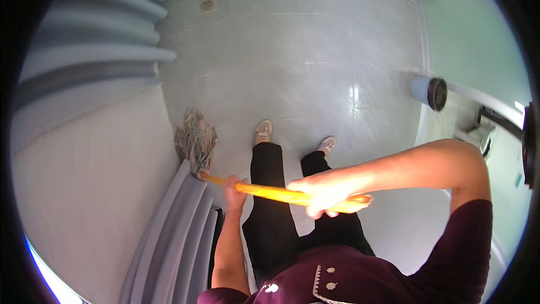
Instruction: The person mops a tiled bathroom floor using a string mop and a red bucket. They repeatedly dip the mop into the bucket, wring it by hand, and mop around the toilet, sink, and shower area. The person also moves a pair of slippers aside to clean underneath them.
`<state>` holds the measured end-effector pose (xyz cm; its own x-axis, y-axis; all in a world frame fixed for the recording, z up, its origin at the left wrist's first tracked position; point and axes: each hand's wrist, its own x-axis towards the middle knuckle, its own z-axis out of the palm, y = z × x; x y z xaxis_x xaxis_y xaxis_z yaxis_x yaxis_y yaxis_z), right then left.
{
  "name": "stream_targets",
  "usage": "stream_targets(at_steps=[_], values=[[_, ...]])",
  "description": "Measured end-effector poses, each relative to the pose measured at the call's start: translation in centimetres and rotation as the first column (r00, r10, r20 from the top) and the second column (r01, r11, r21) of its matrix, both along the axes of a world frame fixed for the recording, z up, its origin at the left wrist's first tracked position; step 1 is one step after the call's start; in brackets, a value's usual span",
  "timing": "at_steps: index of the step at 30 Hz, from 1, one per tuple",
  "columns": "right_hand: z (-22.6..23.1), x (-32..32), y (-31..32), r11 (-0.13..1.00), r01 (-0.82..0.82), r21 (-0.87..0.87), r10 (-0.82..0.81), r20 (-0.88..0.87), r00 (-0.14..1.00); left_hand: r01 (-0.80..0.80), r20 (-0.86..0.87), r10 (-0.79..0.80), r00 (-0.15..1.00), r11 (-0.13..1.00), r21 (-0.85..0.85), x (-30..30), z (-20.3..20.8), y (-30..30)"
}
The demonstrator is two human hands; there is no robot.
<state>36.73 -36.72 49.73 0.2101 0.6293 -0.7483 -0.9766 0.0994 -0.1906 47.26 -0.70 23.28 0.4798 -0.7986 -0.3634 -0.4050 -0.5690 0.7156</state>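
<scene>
The mop is at the left edge of the floor, its stringy, mottled head beside the wall; whether the strands touch the tiles, I cannot tell. Its yellow handle slants to the right across the person's dark trousers. Both hands grasp it: the left hand is wrapped around the handle near the mop head, and the right hand grips it close to the far end, leaving only a short piece past the fist. 2 light shoes stand on the floor, just beyond the handle. Below the mop head hangs a gray-blue pleated curtain; another curtain hangs along the floor's far left edge. Near the far left corner of the floor, 1 square drain cover is set. By the right edge is 1 light blue bin with a dark top.
</scene>
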Motion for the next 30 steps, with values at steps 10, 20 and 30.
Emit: stream_targets(at_steps=[10,20,30], values=[[2.9,-20.6,3.0,0.630,0.776,-0.027,-0.775,-0.092,0.625,0.461,0.335,-0.426,0.841,0.887,-0.029,-0.7,2.2,-12.6],[2.9,-40.1,15.7,-0.343,0.932,-0.115,-0.911,-0.200,-0.360,0.931,0.498,-0.788,0.362,0.275,-0.240,-20.6,-0.2,-33.3],[9.4,-53.1,31.2,-0.813,0.330,-0.480,-0.302,-0.137,-0.943,0.815,0.222,-0.974,-0.045,-0.164,-0.556,-59.0,-1.6,-28.1]])
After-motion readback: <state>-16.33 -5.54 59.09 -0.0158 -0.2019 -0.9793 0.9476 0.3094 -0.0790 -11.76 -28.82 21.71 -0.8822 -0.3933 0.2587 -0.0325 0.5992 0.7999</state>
